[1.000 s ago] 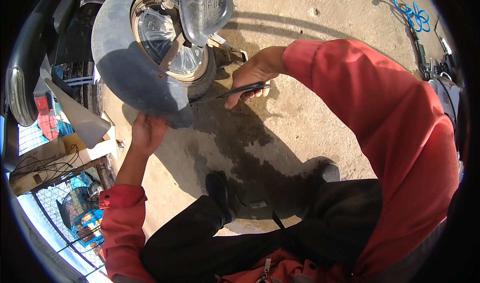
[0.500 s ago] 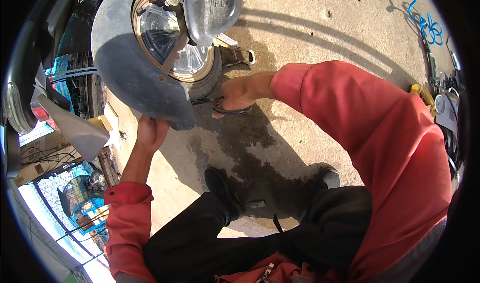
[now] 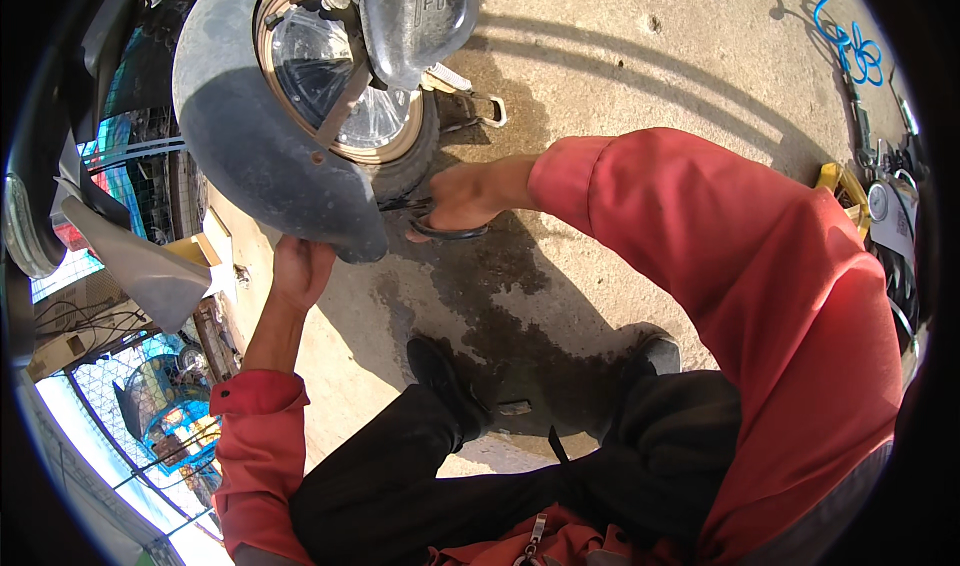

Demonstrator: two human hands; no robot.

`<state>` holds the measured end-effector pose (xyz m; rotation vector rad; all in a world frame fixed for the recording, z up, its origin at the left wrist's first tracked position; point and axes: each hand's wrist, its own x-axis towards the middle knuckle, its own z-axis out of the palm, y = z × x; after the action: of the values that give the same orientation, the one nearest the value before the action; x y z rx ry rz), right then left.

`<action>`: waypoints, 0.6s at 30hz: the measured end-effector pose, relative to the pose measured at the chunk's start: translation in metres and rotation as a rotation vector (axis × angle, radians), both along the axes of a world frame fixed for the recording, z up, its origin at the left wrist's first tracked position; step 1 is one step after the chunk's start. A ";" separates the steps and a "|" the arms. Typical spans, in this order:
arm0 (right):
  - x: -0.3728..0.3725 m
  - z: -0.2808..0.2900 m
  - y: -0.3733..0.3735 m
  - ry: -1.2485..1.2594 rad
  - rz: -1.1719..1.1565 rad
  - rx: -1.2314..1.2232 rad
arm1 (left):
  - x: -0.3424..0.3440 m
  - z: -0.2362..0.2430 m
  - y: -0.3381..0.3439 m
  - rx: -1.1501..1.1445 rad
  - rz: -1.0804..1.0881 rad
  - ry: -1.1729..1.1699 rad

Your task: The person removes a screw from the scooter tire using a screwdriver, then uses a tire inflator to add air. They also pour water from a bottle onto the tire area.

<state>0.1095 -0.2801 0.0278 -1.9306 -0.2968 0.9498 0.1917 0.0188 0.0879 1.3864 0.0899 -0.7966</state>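
A dark grey mudguard point(image 3: 260, 156) curves around a motorbike wheel point(image 3: 395, 126) with a tan-edged rim. At the mudguard's lower edge is my left hand point(image 3: 302, 268), closed on that edge, with the fingertips hidden behind it. My right hand point(image 3: 462, 198) is closed around a dark tool with curved handles point(image 3: 455, 233), scissors or pliers by its look. Its narrow front end points left, between the tire and the mudguard's tip. What the tool's end touches is too small to make out.
A grey muffler point(image 3: 415, 21) and a metal bracket point(image 3: 490, 112) sit beside the wheel. Grey body panels point(image 3: 150, 266) stand at the left. A blue coiled hose point(image 3: 860, 56) and several tools lie at the far right. A small block point(image 3: 515, 407) rests on the wet-stained concrete between my shoes.
The wheel and mudguard appear slightly farther left in view. My right hand and its tool have shifted a little left, and the tool's handles look closer together. My left hand stays at the mudguard's edge.
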 end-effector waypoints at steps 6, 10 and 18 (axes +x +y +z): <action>0.002 -0.009 0.005 -0.199 0.007 -0.022 | -0.001 0.006 -0.002 0.094 0.031 -0.065; 0.005 -0.035 0.008 -0.307 -0.010 0.034 | 0.000 0.003 -0.008 0.125 0.053 -0.079; 0.013 -0.017 0.010 -0.091 0.042 0.014 | 0.001 0.012 -0.002 0.100 0.018 -0.093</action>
<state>0.1228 -0.2704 0.0106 -1.9644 -0.3968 0.8862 0.1925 0.0169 0.0996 1.5135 0.0707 -0.7198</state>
